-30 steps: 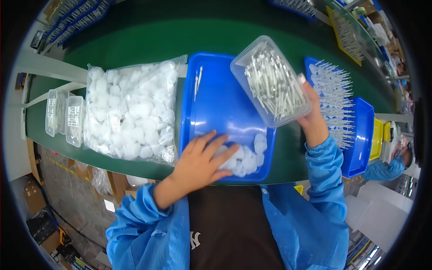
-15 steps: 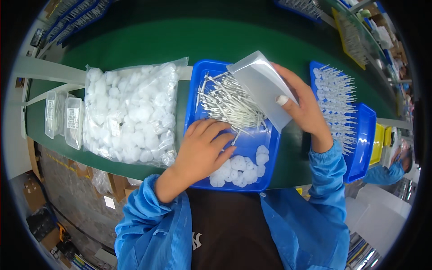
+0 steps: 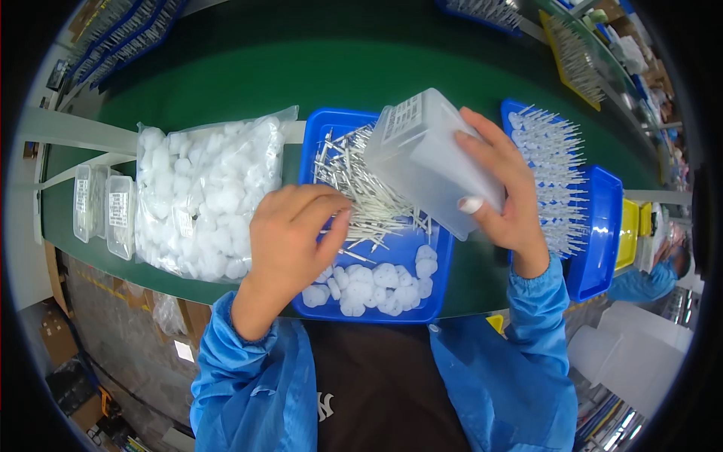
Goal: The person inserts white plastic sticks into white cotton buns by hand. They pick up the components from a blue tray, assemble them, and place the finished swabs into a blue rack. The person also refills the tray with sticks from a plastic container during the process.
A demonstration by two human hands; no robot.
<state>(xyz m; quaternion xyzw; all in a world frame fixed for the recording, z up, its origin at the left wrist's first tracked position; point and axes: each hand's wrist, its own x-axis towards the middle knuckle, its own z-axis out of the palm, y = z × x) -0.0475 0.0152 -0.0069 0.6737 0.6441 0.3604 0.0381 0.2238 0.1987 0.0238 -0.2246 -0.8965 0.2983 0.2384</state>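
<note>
My right hand (image 3: 503, 188) grips a translucent plastic box (image 3: 410, 158) with a label on one side. The box is tilted above the right part of a blue tray (image 3: 310, 151). In that tray lies a heap of thin metal rods (image 3: 361, 188), partly hidden by the box. My left hand (image 3: 294, 245) is over the tray's left side, beside the heap. Its fingers are curled with thumb and forefinger close together; what they hold, if anything, cannot be made out. Several white scalloped plastic discs (image 3: 369, 290) lie along the tray's near edge.
A clear bag of white discs (image 3: 211, 200) lies left of the tray, with lidded plastic boxes (image 3: 120, 215) beyond it. To the right are a blue tray of upright rods in discs (image 3: 550, 181) and another blue tray (image 3: 599, 233). A co-worker's blue sleeve (image 3: 648, 285) shows at far right.
The box has turned, its labelled side now showing, and moved slightly left. My left hand has drawn back left from the rods, its fingers curling more. The rods are more spread toward the near side.
</note>
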